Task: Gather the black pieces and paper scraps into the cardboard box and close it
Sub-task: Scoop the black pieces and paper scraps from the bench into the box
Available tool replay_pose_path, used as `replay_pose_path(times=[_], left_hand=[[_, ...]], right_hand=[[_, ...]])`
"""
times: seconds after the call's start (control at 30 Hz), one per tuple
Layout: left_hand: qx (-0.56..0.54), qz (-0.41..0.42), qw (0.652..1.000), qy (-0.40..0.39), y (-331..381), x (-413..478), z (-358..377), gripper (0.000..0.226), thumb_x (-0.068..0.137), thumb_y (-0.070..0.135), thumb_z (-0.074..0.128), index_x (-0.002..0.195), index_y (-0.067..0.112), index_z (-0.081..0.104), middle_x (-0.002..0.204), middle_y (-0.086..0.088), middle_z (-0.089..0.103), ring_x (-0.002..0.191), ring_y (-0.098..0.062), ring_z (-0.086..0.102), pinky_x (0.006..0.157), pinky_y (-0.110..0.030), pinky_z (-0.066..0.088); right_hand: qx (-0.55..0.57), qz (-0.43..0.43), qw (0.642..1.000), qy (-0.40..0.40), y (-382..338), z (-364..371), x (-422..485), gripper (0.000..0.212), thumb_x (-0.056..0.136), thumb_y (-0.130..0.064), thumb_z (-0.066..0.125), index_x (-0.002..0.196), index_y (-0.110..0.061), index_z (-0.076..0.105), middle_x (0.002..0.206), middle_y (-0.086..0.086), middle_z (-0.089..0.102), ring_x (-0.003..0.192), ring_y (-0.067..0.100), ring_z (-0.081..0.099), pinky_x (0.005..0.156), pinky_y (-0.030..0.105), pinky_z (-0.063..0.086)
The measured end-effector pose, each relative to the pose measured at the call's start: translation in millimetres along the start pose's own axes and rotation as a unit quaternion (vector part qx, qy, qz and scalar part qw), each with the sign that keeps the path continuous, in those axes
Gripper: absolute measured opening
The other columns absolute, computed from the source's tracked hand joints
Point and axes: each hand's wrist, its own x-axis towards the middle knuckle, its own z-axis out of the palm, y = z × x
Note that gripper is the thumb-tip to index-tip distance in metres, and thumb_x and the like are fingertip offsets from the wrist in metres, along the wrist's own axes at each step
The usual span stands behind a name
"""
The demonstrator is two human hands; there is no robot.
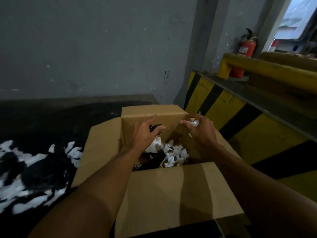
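I can read no text, number or brand from here. The red fire extinguisher [247, 47], which stands at the far right by the grey wall, has a pale label [242, 49] on its body. The label is too blurred for me to make out any letter. The only other marking I see is the yellow and black diagonal hazard striping on the low barrier wall [223, 107] at the right, and it bears no words.
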Motion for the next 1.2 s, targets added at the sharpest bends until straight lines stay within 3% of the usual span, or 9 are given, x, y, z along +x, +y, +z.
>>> replay_pose_path(times=[0.23, 0.33, 0.47, 0.53, 0.6, 0.7, 0.8, 1.03, 1.2], left_hand=[[0.043, -0.034, 0.997, -0.056, -17.7, -4.7, 23.8, 0.051, 0.09, 0.05, 0.056, 0.131, 0.019, 0.056, 0.117, -0.006, 0.067, 0.107, -0.025, 0.061, 0.092, -0.034, 0.048], [0.07, -0.073, 0.989, -0.108, -25.1, -0.5, 33.2, 0.05, 0.099, 0.037, 0.044, 0.146, 0.025, 0.032, 0.141, -0.007, 0.049, 0.119, -0.025, 0.052, 0.1, -0.039, 0.042], [0.067, -0.119, 0.98, -0.143, -25.5, 5.0, 40.7, 0.078, 0.088, 0.012, 0.059, 0.149, 0.029, 0.013, 0.155, -0.005, 0.02, 0.129, -0.027, 0.04, 0.102, -0.046, 0.041], [0.061, -0.13, 0.978, -0.151, -27.7, 6.9, 43.0, 0.085, 0.084, 0.013, 0.065, 0.149, 0.031, 0.012, 0.154, -0.002, 0.016, 0.132, -0.027, 0.036, 0.105, -0.048, 0.039], [0.059, -0.131, 0.978, -0.153, -31.2, 9.7, 46.5, 0.079, 0.087, 0.029, 0.066, 0.149, 0.028, 0.017, 0.153, -0.002, 0.02, 0.133, -0.026, 0.035, 0.107, -0.044, 0.035], [0.053, -0.118, 0.982, -0.138, -34.3, 13.9, 51.3, 0.058, 0.094, 0.041, 0.054, 0.144, 0.022, 0.032, 0.148, -0.004, 0.031, 0.131, -0.025, 0.039, 0.105, -0.039, 0.035], [0.074, -0.097, 0.986, -0.114, -38.7, 17.9, 52.7, 0.047, 0.096, 0.025, 0.055, 0.14, 0.018, 0.04, 0.145, -0.007, 0.038, 0.13, -0.025, 0.04, 0.107, -0.038, 0.035], [0.084, -0.069, 0.994, -0.026, -37.4, 20.9, 39.2, 0.042, 0.096, 0.027, 0.053, 0.136, 0.018, 0.046, 0.14, -0.005, 0.043, 0.121, -0.021, 0.047, 0.097, -0.03, 0.037], [0.114, -0.085, 0.989, 0.044, -36.5, 8.3, -3.3, 0.043, 0.095, 0.036, 0.052, 0.134, 0.02, 0.047, 0.136, -0.003, 0.046, 0.12, -0.02, 0.048, 0.099, -0.037, 0.042]], right_hand=[[0.003, 0.003, 0.996, -0.084, 30.0, 21.3, 7.5, 0.041, 0.089, -0.056, 0.055, 0.103, -0.02, 0.069, 0.098, -0.003, 0.071, 0.09, 0.016, 0.063, 0.077, 0.031, 0.049], [0.007, 0.021, 0.988, -0.151, 36.9, 27.3, 7.8, 0.03, 0.098, -0.04, 0.047, 0.115, -0.019, 0.061, 0.106, -0.004, 0.063, 0.093, 0.014, 0.058, 0.079, 0.029, 0.043], [-0.023, 0.015, 0.981, -0.193, 51.4, 36.1, 16.5, 0.036, 0.083, -0.018, 0.068, 0.118, -0.023, 0.058, 0.112, -0.003, 0.064, 0.097, 0.017, 0.062, 0.081, 0.031, 0.05], [-0.045, 0.005, 0.979, -0.2, 51.2, 40.5, 19.7, 0.033, 0.08, -0.028, 0.072, 0.112, -0.025, 0.062, 0.109, -0.006, 0.063, 0.1, 0.015, 0.059, 0.088, 0.034, 0.05], [-0.063, 0.008, 0.978, -0.198, 48.4, 44.6, 21.5, 0.028, 0.086, -0.043, 0.061, 0.106, -0.025, 0.067, 0.108, -0.005, 0.058, 0.106, 0.017, 0.053, 0.098, 0.039, 0.043], [-0.057, 0.024, 0.976, -0.207, 47.7, 49.0, 26.0, 0.026, 0.093, -0.036, 0.049, 0.102, -0.025, 0.07, 0.107, 0.0, 0.059, 0.107, 0.02, 0.054, 0.102, 0.043, 0.04], [-0.046, 0.024, 0.978, -0.204, 52.9, 55.5, 30.6, 0.027, 0.087, -0.025, 0.062, 0.114, -0.027, 0.066, 0.117, 0.0, 0.057, 0.108, 0.017, 0.056, 0.104, 0.033, 0.042], [0.005, 0.051, 0.982, -0.18, 41.2, 60.3, 31.7, 0.043, 0.081, -0.053, 0.056, 0.115, -0.028, 0.063, 0.116, 0.002, 0.065, 0.103, 0.02, 0.063, 0.094, 0.041, 0.051], [0.018, 0.013, 0.984, -0.176, 5.7, 79.1, 26.0, 0.043, 0.09, -0.049, 0.055, 0.123, -0.022, 0.059, 0.125, 0.007, 0.061, 0.112, 0.026, 0.057, 0.097, 0.04, 0.047]])
